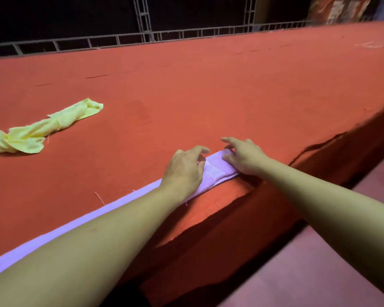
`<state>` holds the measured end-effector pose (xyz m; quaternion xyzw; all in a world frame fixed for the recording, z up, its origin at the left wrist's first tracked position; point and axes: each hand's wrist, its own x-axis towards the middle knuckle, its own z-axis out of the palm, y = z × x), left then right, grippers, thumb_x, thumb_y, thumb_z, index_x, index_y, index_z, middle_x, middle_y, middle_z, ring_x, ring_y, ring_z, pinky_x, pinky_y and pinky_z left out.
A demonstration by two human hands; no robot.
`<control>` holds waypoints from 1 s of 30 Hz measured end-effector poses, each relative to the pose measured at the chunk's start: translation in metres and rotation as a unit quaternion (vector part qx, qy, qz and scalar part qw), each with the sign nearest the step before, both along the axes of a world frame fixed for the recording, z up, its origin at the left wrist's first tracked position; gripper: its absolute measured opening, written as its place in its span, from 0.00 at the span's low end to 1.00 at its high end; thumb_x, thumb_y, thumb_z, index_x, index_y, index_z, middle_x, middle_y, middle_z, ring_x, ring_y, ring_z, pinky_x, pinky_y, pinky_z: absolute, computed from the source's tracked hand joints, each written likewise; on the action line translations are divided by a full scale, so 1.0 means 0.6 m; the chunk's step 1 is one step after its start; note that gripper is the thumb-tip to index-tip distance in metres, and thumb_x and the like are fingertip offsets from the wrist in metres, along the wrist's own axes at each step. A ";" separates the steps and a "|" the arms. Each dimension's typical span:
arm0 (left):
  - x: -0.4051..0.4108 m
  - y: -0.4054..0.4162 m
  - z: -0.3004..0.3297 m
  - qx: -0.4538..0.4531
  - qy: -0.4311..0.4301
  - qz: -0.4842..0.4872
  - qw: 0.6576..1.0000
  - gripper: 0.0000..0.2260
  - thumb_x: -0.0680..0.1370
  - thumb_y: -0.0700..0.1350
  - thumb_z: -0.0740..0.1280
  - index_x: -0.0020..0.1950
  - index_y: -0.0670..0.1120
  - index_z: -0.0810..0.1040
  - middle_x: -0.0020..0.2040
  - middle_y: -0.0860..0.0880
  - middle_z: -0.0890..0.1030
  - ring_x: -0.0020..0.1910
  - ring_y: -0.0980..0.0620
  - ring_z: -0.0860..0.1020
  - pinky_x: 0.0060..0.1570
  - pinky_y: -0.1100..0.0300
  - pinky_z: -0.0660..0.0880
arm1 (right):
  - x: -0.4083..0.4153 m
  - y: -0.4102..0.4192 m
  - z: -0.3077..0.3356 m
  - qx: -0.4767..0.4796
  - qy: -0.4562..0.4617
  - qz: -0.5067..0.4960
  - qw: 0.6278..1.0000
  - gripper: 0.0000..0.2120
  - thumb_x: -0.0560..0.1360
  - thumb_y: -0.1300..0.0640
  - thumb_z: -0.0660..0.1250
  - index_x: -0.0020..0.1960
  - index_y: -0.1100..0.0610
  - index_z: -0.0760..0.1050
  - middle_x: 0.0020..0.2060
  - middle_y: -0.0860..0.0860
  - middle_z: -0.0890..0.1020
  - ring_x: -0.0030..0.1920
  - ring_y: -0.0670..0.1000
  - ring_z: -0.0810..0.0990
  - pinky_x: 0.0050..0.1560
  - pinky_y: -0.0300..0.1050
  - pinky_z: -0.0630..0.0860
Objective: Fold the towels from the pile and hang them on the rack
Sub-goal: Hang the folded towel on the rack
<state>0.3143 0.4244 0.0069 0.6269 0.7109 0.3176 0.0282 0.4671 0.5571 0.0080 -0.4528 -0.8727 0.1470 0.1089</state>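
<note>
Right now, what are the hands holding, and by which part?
Both hands are on the lilac towel at its far end. The left hand and right hand lie on it with fingers curled; whether they grip or only press it cannot be told.

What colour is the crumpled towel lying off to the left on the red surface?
Pale yellow towel, seen in the head view.

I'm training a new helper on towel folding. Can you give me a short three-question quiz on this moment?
1. True or false: the yellow towel is neatly folded.
2. Which towel do both hands touch? A) yellow B) lilac C) neither
3. Fill in: the lilac towel lies along the near ____ of the red surface.

Key: 1 false, it lies crumpled. 2 B, the left hand and right hand rest on its end. 3 edge.
</note>
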 end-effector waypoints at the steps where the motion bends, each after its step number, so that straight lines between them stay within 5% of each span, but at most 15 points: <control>1: 0.002 0.005 -0.001 -0.003 -0.005 0.001 1.000 0.16 0.78 0.40 0.64 0.65 0.52 0.75 0.52 0.55 0.84 0.50 0.47 0.74 0.55 0.58 0.69 | -0.003 0.003 0.000 -0.005 -0.005 0.001 1.000 0.28 0.78 0.49 0.65 0.76 0.46 0.61 0.66 0.46 0.77 0.66 0.59 0.69 0.67 0.56 0.67; 5: 0.015 0.022 0.008 -0.026 -0.070 0.013 0.997 0.19 0.77 0.39 0.65 0.67 0.52 0.73 0.52 0.54 0.84 0.52 0.46 0.79 0.57 0.53 0.73 | -0.013 0.013 0.008 -0.018 0.036 -0.006 0.999 0.32 0.74 0.52 0.69 0.75 0.49 0.62 0.59 0.49 0.79 0.62 0.58 0.75 0.63 0.51 0.71; 9: 0.033 0.032 0.014 -0.054 -0.156 0.035 0.986 0.23 0.77 0.37 0.63 0.71 0.53 0.68 0.52 0.56 0.82 0.52 0.48 0.80 0.55 0.56 0.74 | -0.014 0.007 0.029 -0.042 0.101 0.011 0.994 0.34 0.74 0.58 0.70 0.76 0.54 0.60 0.50 0.50 0.77 0.51 0.54 0.77 0.46 0.38 0.65; 13: 0.051 0.037 0.012 -0.065 -0.237 0.030 0.969 0.24 0.78 0.41 0.61 0.74 0.51 0.64 0.58 0.54 0.81 0.55 0.48 0.79 0.58 0.58 0.73 | -0.018 -0.003 0.054 -0.098 0.181 0.006 0.979 0.35 0.72 0.59 0.73 0.75 0.56 0.63 0.50 0.55 0.81 0.43 0.49 0.77 0.39 0.40 0.69; 15: 0.063 0.034 0.017 -0.042 -0.307 0.028 0.950 0.26 0.75 0.54 0.63 0.73 0.54 0.63 0.59 0.53 0.80 0.56 0.46 0.81 0.61 0.49 0.75 | -0.023 -0.014 0.070 -0.196 0.261 -0.017 0.945 0.31 0.73 0.55 0.74 0.72 0.53 0.65 0.49 0.54 0.82 0.41 0.49 0.78 0.38 0.41 0.72; 17: 0.068 0.034 0.023 -0.019 -0.376 0.048 0.925 0.31 0.73 0.62 0.66 0.73 0.55 0.63 0.63 0.51 0.78 0.61 0.46 0.79 0.64 0.49 0.73 | -0.029 -0.032 0.090 -0.346 0.353 -0.032 0.869 0.19 0.78 0.50 0.68 0.66 0.50 0.68 0.52 0.53 0.81 0.39 0.51 0.78 0.37 0.43 0.74; 20: 0.062 0.029 0.029 0.015 -0.423 0.054 0.905 0.35 0.75 0.50 0.73 0.76 0.47 0.59 0.72 0.51 0.69 0.71 0.54 0.68 0.66 0.64 0.64 | -0.035 -0.047 0.104 -0.443 0.427 -0.021 0.788 0.17 0.81 0.58 0.61 0.69 0.55 0.67 0.56 0.57 0.80 0.43 0.55 0.79 0.38 0.47 0.78; 25: 0.033 -0.005 0.035 0.031 -0.369 0.077 0.926 0.35 0.70 0.42 0.72 0.73 0.53 0.62 0.65 0.49 0.78 0.63 0.49 0.77 0.65 0.51 0.72 | -0.056 -0.065 0.106 -0.272 0.338 0.064 0.899 0.26 0.78 0.70 0.62 0.74 0.59 0.63 0.58 0.57 0.80 0.33 0.44 0.77 0.31 0.33 0.72; 30: -0.003 -0.072 0.058 0.067 -0.409 0.075 0.907 0.29 0.76 0.34 0.68 0.73 0.51 0.63 0.57 0.48 0.82 0.54 0.50 0.80 0.63 0.52 0.74 | -0.082 -0.098 0.126 -0.237 0.283 0.163 0.915 0.21 0.79 0.65 0.65 0.71 0.58 0.69 0.52 0.57 0.81 0.44 0.44 0.78 0.40 0.28 0.72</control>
